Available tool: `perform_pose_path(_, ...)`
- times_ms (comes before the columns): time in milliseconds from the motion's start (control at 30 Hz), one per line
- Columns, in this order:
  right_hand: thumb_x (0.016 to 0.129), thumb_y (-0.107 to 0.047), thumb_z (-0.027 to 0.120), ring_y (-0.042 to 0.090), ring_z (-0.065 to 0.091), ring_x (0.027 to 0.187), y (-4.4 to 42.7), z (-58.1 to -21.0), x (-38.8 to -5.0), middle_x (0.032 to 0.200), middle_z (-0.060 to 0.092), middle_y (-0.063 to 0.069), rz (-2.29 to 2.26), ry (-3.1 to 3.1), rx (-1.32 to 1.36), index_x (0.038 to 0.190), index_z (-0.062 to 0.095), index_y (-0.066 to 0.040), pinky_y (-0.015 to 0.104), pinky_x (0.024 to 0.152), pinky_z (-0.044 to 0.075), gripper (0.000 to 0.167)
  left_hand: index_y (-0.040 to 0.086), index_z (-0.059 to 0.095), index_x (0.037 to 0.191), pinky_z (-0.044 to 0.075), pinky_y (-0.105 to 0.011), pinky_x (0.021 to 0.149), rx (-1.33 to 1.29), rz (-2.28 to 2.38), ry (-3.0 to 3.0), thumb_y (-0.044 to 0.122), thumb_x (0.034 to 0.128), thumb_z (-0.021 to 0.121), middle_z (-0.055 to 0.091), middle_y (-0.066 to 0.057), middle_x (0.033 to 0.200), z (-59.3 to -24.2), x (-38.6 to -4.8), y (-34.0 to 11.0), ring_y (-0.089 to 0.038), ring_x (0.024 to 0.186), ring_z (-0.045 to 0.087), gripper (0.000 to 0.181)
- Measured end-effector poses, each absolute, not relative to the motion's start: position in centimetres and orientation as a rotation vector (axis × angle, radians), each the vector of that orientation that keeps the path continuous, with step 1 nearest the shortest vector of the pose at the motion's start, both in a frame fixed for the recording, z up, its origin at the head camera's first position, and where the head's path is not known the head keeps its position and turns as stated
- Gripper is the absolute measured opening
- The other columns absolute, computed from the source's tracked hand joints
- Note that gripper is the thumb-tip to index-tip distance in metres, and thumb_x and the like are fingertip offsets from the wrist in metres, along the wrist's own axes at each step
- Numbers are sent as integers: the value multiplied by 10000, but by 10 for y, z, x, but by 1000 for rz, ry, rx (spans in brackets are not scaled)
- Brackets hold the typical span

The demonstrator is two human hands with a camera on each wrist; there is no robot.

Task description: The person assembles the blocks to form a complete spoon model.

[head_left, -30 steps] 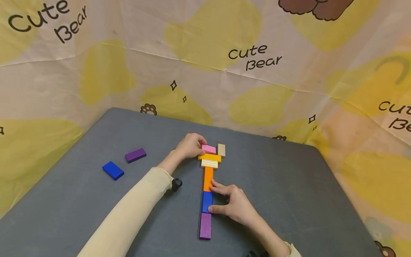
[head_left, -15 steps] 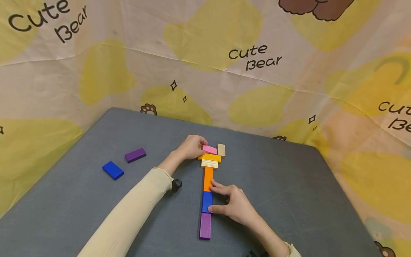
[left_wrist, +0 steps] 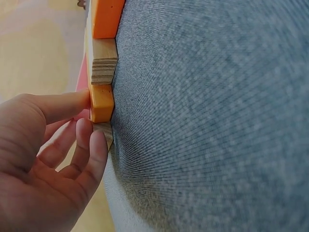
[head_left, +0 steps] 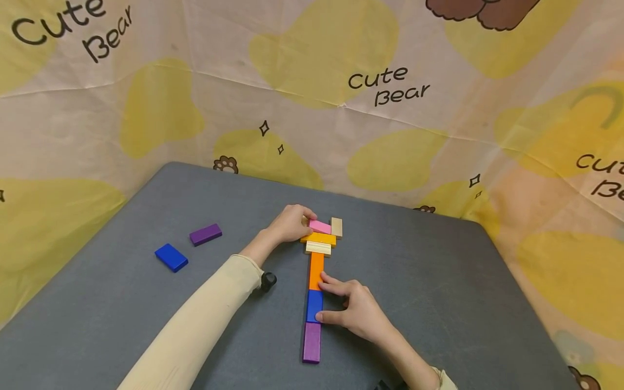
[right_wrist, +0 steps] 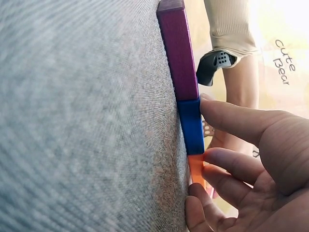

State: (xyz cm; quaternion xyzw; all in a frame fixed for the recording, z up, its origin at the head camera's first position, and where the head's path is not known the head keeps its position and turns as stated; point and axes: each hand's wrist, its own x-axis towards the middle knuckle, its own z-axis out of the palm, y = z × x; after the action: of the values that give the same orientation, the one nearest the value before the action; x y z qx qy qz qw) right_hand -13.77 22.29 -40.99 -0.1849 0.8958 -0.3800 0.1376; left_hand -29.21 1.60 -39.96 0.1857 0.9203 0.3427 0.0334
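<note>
At the far end of a block figure, my left hand (head_left: 291, 222) pinches the left end of a pink block (head_left: 320, 227) between thumb and fingers. Its thumb lies by a yellow block (head_left: 319, 238). Below come a plain wooden block (head_left: 318, 248), then an orange block (head_left: 316, 268), a blue block (head_left: 314, 303) and a purple block (head_left: 312, 344) in line. My right hand (head_left: 358, 311) rests its thumb on the blue block and fingertips on the orange one. A second wooden block (left_wrist: 104, 133) shows beside my left fingers in the left wrist view, mostly hidden from the head view.
Another wooden block (head_left: 336, 227) sits right of the pink one. To the left on the grey table (head_left: 414, 260) lie a loose purple block (head_left: 206, 235) and a loose blue block (head_left: 171, 258). A printed cloth (head_left: 302, 65) stands behind the table.
The pink block has slid slightly right with my left hand, up against the wooden block there. My right hand has stayed in place.
</note>
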Motion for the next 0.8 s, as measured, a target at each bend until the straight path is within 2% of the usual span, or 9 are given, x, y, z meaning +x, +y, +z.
perform_pose_path(267, 764, -376, 852, 182, 488, 1233, 224, -409, -137, 1412, 495, -141, -1097, 2594, -532, 1346, 619, -212, 309, 734, 455, 648, 56, 682, 1256, 410, -409, 1025, 545, 1039, 2810, 82, 894, 709, 644, -103, 1251, -400, -292, 16, -255, 1180, 550, 364)
perform_pose_path(533, 766, -381, 850, 188, 487, 1225, 224, -409, -137, 1418, 491, -137, -1097, 2590, -526, 1349, 617, -214, 315, 734, 457, 650, 66, 660, 1289, 471, -344, 920, 573, 996, 2792, 86, 911, 686, 625, -106, 1286, -400, -293, 15, -231, 1065, 557, 379)
perform_pose_path(800, 766, -376, 850, 180, 491, 1187, 223, -410, -137, 1425, 484, -138, -1094, 2591, -517, 1354, 611, -217, 311, 721, 450, 655, 72, 657, 1293, 405, -413, 1028, 557, 1001, 2784, 101, 912, 696, 625, -106, 1287, -399, -293, 15, -256, 1191, 544, 384)
